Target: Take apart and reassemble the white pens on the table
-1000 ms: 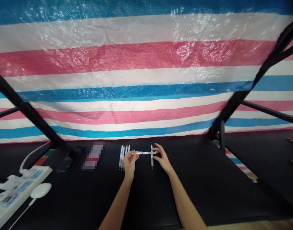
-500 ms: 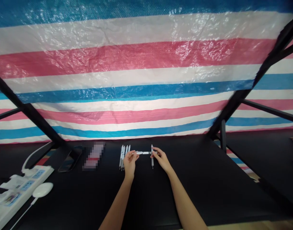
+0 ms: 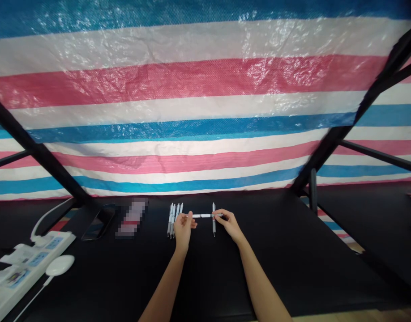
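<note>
A white pen (image 3: pixel 204 216) is held level above the table between my two hands. My left hand (image 3: pixel 183 228) pinches its left end with thumb and fingers. On its grey right end, the fingertips of my right hand (image 3: pixel 228 222) are closed. Just behind that end another white pen with a grey grip (image 3: pixel 214 227) lies upright in view on the table, partly covered by my fingers. Several similar white pens (image 3: pixel 172 220) lie side by side left of my left hand, which hides part of the nearest ones.
On the black table (image 3: pixel 125 277) lie a dark phone (image 3: pixel 98 223) and a blurred-out pinkish item (image 3: pixel 132 218). A white power strip (image 3: pixel 34 264) with plugs and a round white charger (image 3: pixel 60 265) are at left. Striped sheeting (image 3: pixel 192 107) and black frame bars (image 3: pixel 323 154) stand behind.
The held pen has turned slightly and lowered a little. My left thumb now points more upward, and my right fingers have shifted slightly along the pen's end.
</note>
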Available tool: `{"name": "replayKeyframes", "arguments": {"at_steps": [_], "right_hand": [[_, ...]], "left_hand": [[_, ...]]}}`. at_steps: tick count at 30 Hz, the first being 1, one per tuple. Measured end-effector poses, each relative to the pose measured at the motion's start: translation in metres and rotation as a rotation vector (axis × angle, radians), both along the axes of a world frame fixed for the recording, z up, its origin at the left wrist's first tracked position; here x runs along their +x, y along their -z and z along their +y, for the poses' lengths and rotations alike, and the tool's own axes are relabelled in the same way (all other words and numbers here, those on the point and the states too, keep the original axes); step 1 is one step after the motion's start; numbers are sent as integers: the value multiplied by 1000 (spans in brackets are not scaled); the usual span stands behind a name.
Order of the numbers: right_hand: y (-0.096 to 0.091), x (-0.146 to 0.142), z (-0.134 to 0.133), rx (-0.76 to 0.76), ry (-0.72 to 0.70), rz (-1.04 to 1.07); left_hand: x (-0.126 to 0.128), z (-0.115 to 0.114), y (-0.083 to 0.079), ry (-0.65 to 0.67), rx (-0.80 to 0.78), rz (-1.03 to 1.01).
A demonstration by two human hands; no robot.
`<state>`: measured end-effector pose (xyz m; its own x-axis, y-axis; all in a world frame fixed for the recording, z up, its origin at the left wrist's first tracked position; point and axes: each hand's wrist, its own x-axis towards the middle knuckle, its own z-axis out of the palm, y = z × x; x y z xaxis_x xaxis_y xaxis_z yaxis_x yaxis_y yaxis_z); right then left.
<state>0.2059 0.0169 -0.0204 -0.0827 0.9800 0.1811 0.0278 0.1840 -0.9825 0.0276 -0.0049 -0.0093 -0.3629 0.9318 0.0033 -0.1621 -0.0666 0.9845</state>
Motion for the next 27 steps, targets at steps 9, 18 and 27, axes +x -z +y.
{"name": "replayKeyframes", "arguments": {"at_steps": [9, 18, 27], "right_hand": [[-7, 1, -4, -52, 72, 100], [0, 4, 2, 6, 401, 261], [1, 6, 3, -8, 461, 331]], "left_hand": [[0, -3, -2, 15, 21, 66], [-1, -3, 1, 14, 31, 39], [-1, -1, 3, 19, 40, 21]]}}
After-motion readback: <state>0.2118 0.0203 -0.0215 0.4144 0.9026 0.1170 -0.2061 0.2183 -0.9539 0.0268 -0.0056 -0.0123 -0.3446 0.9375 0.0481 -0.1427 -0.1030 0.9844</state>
